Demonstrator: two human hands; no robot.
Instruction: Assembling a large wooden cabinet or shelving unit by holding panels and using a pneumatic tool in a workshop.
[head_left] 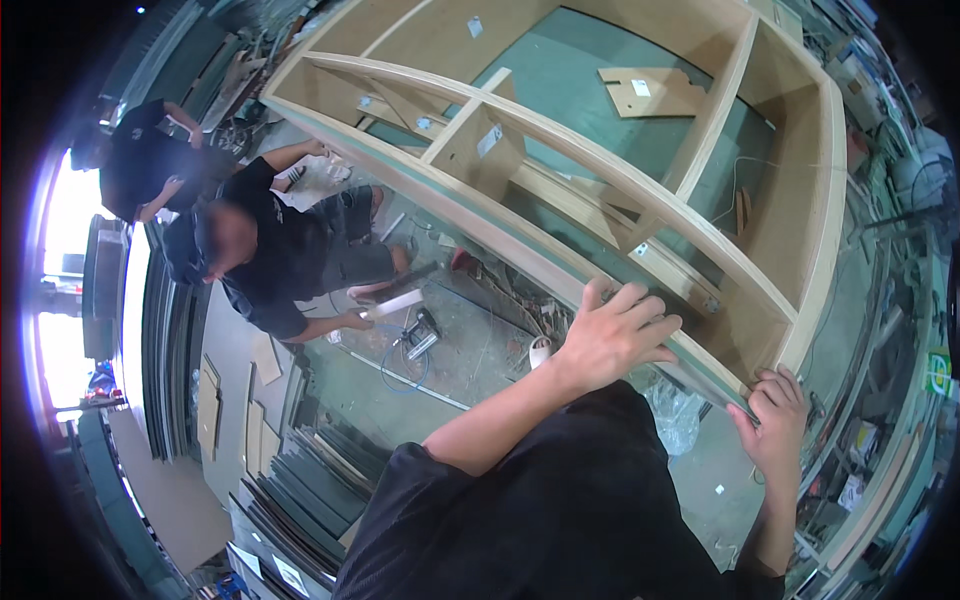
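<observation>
A large plywood cabinet frame [560,255], split by dividers into several compartments, stands in front of me. My left hand [620,335] is curled over its near long edge, fingers on top. Farther right, my right hand [772,412] grips the same frame near its right corner, fingers over the edge and thumb on the outer side. A greenish strip runs along the near face between the hands. Inside the frame lies a loose notched plywood piece [652,92].
At left a co-worker [290,245] touches the frame with one hand and holds a pale strip [395,303] in the other. Another person [150,160] stands behind. A nail gun [421,335] with a blue hose, dark stacked panels [310,490] and a plastic bag [672,412] lie about.
</observation>
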